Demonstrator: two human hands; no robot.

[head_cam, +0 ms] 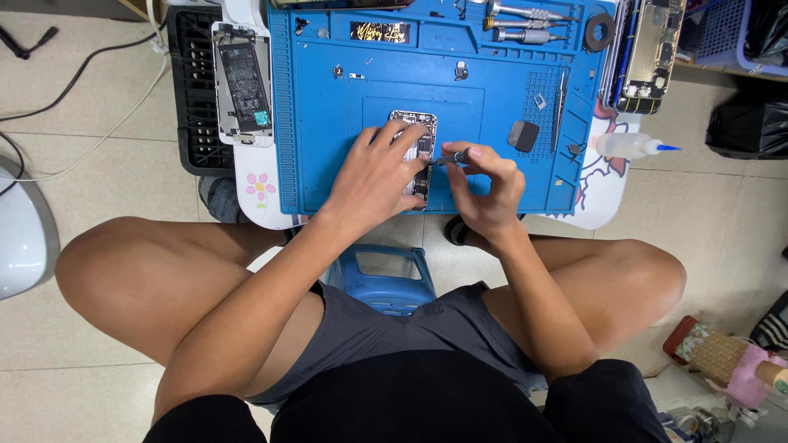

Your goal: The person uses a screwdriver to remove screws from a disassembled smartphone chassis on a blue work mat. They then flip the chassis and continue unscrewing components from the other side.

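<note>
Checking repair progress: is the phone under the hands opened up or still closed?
Opened up: the phone on the blue mat shows bare internal parts, under the left hand.

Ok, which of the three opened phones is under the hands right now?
The opened phone at the middle of the blue mat, steadied by the left hand; the other two lie untouched at the mat's edges.

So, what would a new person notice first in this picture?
First, the bright blue mat on the small table, with an opened phone in its middle. The left hand lies on the phone, and the right hand holds a small screwdriver pointed at it. Another opened phone lies left of the mat, and a squeeze bottle to its right.
</note>
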